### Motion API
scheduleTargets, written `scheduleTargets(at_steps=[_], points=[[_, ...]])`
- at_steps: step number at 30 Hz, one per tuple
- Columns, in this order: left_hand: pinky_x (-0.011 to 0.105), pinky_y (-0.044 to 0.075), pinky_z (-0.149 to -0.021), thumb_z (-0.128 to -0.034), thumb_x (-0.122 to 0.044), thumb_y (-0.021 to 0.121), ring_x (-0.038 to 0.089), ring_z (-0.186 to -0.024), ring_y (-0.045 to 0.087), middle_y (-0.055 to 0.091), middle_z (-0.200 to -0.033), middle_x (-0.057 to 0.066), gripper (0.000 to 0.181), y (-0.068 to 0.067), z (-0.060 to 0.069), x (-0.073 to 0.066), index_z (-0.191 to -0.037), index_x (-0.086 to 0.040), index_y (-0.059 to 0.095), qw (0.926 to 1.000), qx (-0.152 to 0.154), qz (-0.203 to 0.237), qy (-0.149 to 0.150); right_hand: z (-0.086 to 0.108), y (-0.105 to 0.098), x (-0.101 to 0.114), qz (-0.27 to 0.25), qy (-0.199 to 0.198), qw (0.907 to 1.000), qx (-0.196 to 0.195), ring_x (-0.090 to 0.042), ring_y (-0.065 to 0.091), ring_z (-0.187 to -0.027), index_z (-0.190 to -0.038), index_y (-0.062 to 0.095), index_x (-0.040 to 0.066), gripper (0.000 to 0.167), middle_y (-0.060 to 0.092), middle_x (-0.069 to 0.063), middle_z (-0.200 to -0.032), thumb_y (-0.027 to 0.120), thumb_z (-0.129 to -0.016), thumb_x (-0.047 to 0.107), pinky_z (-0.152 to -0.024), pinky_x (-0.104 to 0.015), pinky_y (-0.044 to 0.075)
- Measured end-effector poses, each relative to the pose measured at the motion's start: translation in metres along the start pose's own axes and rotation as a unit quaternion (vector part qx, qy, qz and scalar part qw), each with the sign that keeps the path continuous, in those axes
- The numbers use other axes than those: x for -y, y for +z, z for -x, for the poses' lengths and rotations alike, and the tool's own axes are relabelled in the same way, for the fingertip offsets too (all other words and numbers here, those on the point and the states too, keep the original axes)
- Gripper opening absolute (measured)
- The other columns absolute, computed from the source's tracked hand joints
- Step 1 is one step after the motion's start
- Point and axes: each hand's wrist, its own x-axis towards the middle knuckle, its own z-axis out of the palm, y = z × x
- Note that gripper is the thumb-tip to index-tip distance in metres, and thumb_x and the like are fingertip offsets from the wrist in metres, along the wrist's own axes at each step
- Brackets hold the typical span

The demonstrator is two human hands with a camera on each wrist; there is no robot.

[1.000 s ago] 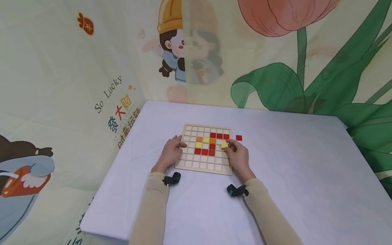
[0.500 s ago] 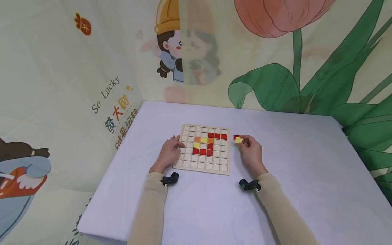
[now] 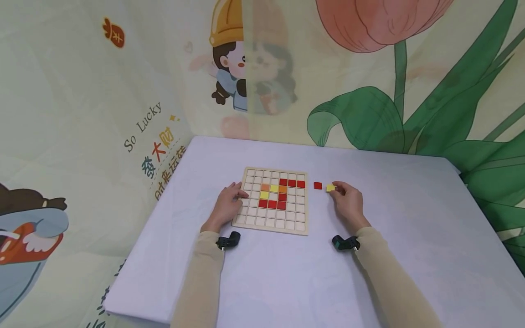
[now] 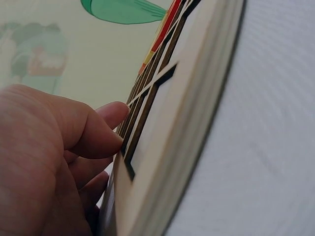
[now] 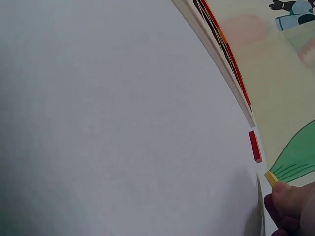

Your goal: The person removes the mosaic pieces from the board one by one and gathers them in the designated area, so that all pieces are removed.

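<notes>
A square wooden grid board (image 3: 269,223) lies on the table, with red, yellow and orange square tiles set in some of its cells. My left hand (image 3: 226,204) holds the board at its left edge; in the left wrist view the thumb (image 4: 106,132) lies against the board's rim and grid. To the right of the board, my right hand (image 3: 348,205) pinches a yellow square tile (image 3: 330,188) between thumb and fingertips. That yellow tile (image 5: 270,178) also shows in the right wrist view. Between it and the board, a loose red tile (image 3: 317,186) lies on the table.
A white cloth covers the table (image 3: 279,278). Printed curtains (image 3: 348,68) with a tulip and cartoon figures hang behind it and along its left side. Each wrist carries a small black camera (image 3: 346,243).
My right hand has moved right with the yellow tile, from over the board's right side, past the loose red tile. My left hand has stayed at the board's left edge.
</notes>
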Motion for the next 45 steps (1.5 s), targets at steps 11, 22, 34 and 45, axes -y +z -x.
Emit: scheduleTargets(at_steps=[11, 22, 34, 45], points=[[0.035, 0.007, -0.124, -0.0872, 0.001, 0.048, 0.023, -0.148, 0.023, 0.039, -0.154, 0.009, 0.028, 0.001, -0.001, 0.002, -0.102, -0.009, 0.07, 1.0, -0.001, -0.004, 0.003, -0.01, -0.004, -0.004, 0.042, -0.024, 0.9987, 0.014, -0.029, 0.051, -0.096, -0.124, 0.058, 0.005, 0.028, 0.059, -0.016, -0.106, 0.058, -0.097, 0.006, -0.084, -0.038, 0.049], [0.036, 0.008, -0.124, -0.0872, 0.001, 0.048, 0.023, -0.147, 0.024, 0.04, -0.153, 0.01, 0.028, 0.001, -0.001, 0.003, -0.101, -0.009, 0.07, 1.0, -0.006, 0.0, 0.007, -0.015, -0.005, -0.002, 0.062, -0.029, 0.9968, 0.042, -0.03, 0.051, -0.098, -0.129, 0.057, 0.006, 0.031, 0.059, -0.016, -0.108, 0.057, -0.098, 0.009, -0.088, -0.042, 0.05], [0.035, 0.008, -0.124, -0.0869, 0.001, 0.048, 0.022, -0.147, 0.023, 0.04, -0.153, 0.009, 0.028, 0.001, 0.0, 0.001, -0.101, -0.009, 0.07, 1.0, -0.006, 0.0, 0.001, -0.019, -0.006, -0.001, 0.091, -0.05, 0.993, 0.056, -0.031, 0.049, -0.094, -0.127, 0.059, 0.004, 0.031, 0.057, -0.017, -0.106, 0.06, -0.097, 0.009, -0.083, -0.042, 0.048], [0.035, 0.008, -0.124, -0.0876, 0.001, 0.047, 0.023, -0.147, 0.023, 0.04, -0.153, 0.01, 0.028, 0.002, -0.001, 0.002, -0.102, -0.009, 0.07, 1.0, -0.007, -0.005, 0.004, -0.021, -0.007, 0.0, 0.11, -0.043, 0.9904, 0.073, -0.031, 0.048, -0.093, -0.128, 0.06, 0.003, 0.032, 0.056, -0.017, -0.105, 0.058, -0.097, 0.011, -0.08, -0.041, 0.048]])
